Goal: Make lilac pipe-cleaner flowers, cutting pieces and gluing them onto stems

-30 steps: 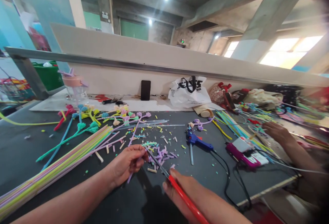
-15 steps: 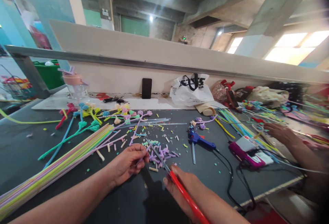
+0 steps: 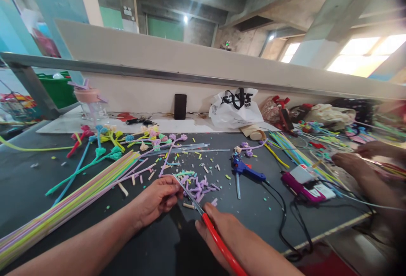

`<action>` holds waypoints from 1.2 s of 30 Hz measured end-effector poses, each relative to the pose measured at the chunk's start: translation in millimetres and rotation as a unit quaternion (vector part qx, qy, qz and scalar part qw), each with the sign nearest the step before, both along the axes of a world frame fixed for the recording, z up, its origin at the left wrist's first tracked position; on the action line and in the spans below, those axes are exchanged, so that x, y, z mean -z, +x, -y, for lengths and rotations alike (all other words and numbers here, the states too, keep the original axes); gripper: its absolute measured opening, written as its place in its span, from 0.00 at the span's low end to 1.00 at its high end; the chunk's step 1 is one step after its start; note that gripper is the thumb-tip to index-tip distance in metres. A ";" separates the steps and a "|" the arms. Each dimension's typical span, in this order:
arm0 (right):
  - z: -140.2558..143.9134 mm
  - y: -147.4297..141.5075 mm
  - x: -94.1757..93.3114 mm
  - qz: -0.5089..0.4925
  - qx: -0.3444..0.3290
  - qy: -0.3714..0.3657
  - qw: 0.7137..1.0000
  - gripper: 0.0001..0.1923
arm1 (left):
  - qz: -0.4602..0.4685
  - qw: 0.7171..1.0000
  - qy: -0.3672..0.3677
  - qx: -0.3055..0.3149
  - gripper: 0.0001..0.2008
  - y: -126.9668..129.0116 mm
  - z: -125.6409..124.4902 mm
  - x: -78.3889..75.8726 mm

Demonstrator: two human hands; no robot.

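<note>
My right hand (image 3: 228,233) grips scissors (image 3: 217,242) with long red handles, their blades pointing up and left. The blade tips reach the fingers of my left hand (image 3: 160,198), which is closed in a pinch. A purple pipe cleaner was visible in those fingers a moment ago; now they mostly hide it. Just beyond the blades lies a heap of short purple pipe cleaner pieces (image 3: 203,187), with small green, yellow and beige bits scattered around. Left of my hand rests a bundle of long pastel pipe cleaners (image 3: 79,195).
A blue glue gun (image 3: 249,171) with a black cord lies right of the heap, near a purple and white box (image 3: 304,187). Finished pipe cleaner flowers (image 3: 108,140) lie at the back left. A phone (image 3: 180,107) leans on the partition. Another person's hand (image 3: 349,164) works at far right.
The scissors and my right hand have shifted slightly left, bringing the blade tips to my left fingers. A purple snippet now lies beside the blades. The other person's second hand has come into view.
</note>
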State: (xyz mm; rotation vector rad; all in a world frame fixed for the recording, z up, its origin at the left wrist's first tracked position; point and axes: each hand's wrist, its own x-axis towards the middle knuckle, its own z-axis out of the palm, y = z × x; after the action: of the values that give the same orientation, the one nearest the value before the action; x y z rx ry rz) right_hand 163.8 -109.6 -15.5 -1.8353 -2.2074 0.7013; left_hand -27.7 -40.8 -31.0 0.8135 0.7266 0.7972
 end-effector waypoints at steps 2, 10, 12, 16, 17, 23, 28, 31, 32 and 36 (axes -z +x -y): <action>-0.7 -2.9 -3.9 -0.008 -0.007 0.004 1.000 0.12 | 0.001 1.000 0.002 0.004 0.06 0.2 -0.6 1.2; -4.6 -10.7 -16.2 0.003 0.005 -0.024 1.000 0.11 | -0.005 1.000 0.000 0.012 0.05 -1.2 -4.0 8.6; -6.2 -13.6 -14.4 0.006 0.022 -0.022 0.999 0.11 | -0.012 1.000 0.002 0.014 0.06 -1.0 -4.4 7.7; -11.0 -19.3 -15.9 0.029 0.062 -0.036 0.997 0.08 | -0.015 1.000 0.011 0.021 0.08 -0.7 -3.9 4.2; -11.6 -19.1 -17.7 0.030 0.062 -0.043 0.997 0.08 | -0.012 1.000 0.011 0.021 0.08 -1.0 -3.8 3.8; -2.0 -2.0 -18.8 -0.005 0.024 -0.051 0.998 0.10 | 0.019 1.000 -0.005 -0.002 0.05 -3.7 -3.3 3.4; 3.2 2.4 -9.6 0.023 -0.005 -0.017 1.000 0.10 | 0.000 1.000 -0.005 -0.003 0.05 -2.2 -1.3 1.4; -1.2 1.5 -13.1 0.039 0.011 0.015 0.999 0.09 | -0.004 1.000 0.001 0.004 0.04 -2.1 -0.7 2.5; -2.9 1.8 -15.6 0.041 0.018 0.023 0.999 0.09 | 0.001 1.000 0.006 0.007 0.05 -2.2 -0.6 3.4; -4.8 2.9 -24.9 0.045 0.023 0.004 0.999 0.08 | 0.008 1.000 0.019 0.017 0.06 -2.4 -0.6 6.3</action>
State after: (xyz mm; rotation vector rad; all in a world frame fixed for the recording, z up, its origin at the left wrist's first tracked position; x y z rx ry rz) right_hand 166.6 -104.8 9.4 -1.9445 -2.2101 0.6122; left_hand -30.1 -40.2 -37.3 0.8512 0.6835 0.7879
